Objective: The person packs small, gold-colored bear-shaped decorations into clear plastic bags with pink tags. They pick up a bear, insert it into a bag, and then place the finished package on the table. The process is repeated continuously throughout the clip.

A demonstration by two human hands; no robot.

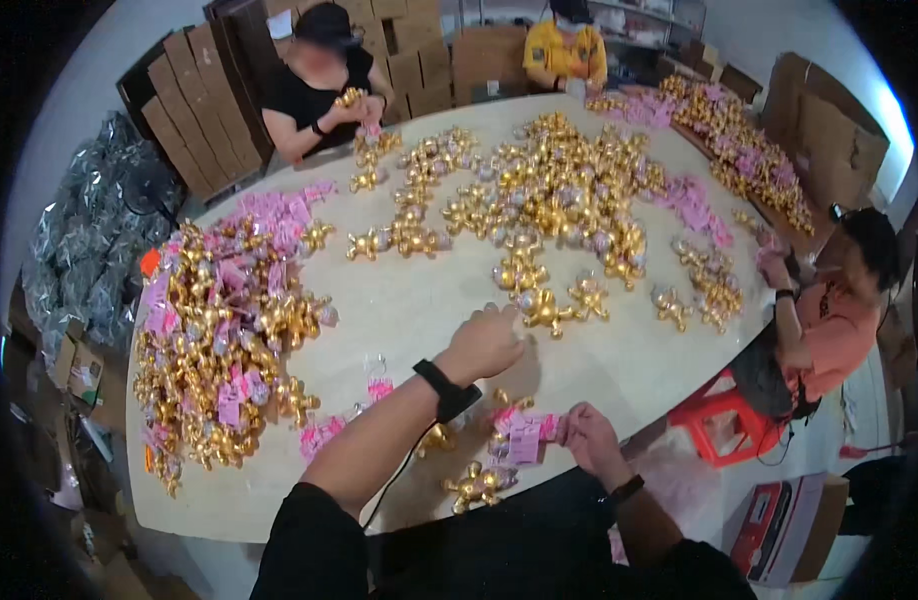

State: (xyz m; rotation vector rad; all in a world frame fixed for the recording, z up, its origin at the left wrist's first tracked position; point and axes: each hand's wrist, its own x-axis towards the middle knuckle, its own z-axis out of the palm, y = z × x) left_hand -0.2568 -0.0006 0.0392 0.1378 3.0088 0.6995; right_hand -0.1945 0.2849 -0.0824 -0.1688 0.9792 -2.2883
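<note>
A shiny golden, stubby-limbed figurine [547,314] is situated just beyond and rightward of the nearer left hand [482,345], whose finger closure cannot be told; a pink rectangular tag [525,441] is pinched by the right hand [588,436].

A broad, pale cream table with a smooth top and curved edges [389,310] spreads beneath the left hand [484,345]. Just beyond that hand's fingertips lies a shiny gold figure with rounded limbs [546,312]; farther out, a broad heap of similar gold figures [569,190] covers the middle. Well to its left rises a large heap of gold figures mixed with pink tags [219,340]. To its right sit a loose gold cluster [714,285] and, beyond, a spread of pink paper tags [694,210]. Nearer the body than the right hand [591,440], and left of it, another gold figure [476,487] lies by the near edge.
</note>
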